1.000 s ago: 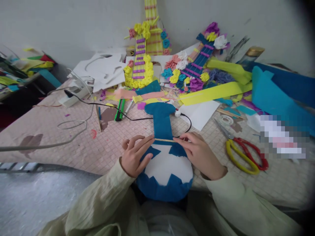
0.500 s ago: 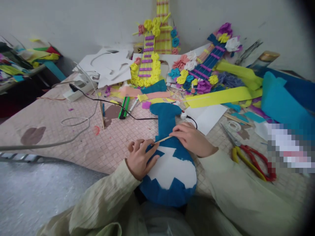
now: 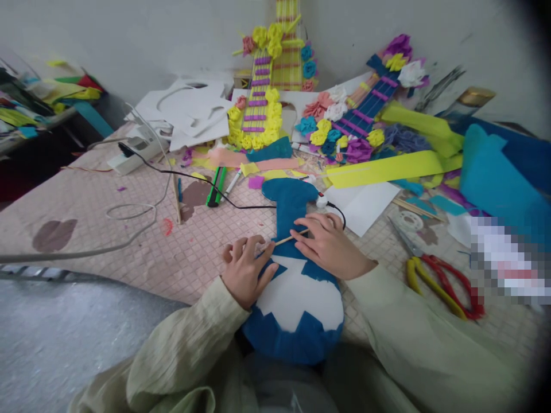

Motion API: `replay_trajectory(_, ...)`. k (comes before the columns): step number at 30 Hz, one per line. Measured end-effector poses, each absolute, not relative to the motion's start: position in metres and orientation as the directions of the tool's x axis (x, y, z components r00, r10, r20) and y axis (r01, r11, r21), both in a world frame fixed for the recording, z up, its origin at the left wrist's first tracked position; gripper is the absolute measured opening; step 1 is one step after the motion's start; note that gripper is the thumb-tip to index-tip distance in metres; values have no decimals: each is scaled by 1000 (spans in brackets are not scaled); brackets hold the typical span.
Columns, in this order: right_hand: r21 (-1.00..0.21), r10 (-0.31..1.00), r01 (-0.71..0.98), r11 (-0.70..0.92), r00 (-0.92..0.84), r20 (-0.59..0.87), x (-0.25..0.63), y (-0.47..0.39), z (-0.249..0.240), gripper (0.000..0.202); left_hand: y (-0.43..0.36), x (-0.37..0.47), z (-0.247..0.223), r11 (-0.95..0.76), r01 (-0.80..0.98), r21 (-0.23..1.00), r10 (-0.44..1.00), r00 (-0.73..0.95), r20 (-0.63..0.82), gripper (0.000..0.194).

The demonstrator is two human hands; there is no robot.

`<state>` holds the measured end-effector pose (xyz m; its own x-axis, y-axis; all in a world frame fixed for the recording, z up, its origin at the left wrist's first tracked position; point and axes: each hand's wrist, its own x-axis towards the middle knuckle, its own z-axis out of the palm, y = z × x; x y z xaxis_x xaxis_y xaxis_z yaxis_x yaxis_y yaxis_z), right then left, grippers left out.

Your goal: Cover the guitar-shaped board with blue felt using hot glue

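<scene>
The forearms are brought in from both sides, and the hands are lowered over a blue guitar-shaped piece (image 3: 293, 209) laid on the worktop (image 3: 200, 244). The left hand (image 3: 246, 269) is held half open, its fingers bent and its thumb set apart; the near end of a thin wooden stick (image 3: 284, 240) is met by a fingertip, though whether it is pinched there cannot be told. The right hand (image 3: 329, 244) is arched, palm down, with fingers partly spread, and the stick's other end is held among its fingertips. The stick is thus stretched between the hands, just above or against the base of the blue neck. It is slanted across the neck, its left end nearer the person and its right end farther away. The guitar shape's long axis is pointed away from the person, its rounded white-centred body nearest.
</scene>
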<state>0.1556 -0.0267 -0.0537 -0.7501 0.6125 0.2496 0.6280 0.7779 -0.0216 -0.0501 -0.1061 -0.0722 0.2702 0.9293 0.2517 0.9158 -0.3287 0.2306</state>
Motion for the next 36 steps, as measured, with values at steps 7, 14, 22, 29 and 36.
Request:
replay_trajectory(7,32,628,646,762,-751,206,154,-30,-56,39,-103,-48,-73,-316,920,233,936,262,236,42)
replay_trajectory(14,-18,613,624,781,-760,217,163,-36,-50,35,-107,-52,-77,-360,896,262,902,262,343,36)
replay_trajectory(22,-208,651,620,756,-681,337,170,-46,-53,21,-107,-54,-73,-368,865,341,867,187,461,30)
replay_trajectory(29,-254,660,612,749,-654,370,177,-45,-60,23,-103,-51,-76,-212,890,404,937,67,344,25)
replay_trajectory(36,-366,813,738,567,-429,394,225,-48,-47,22,-97,-57,-75,-196,823,533,966,68,251,21)
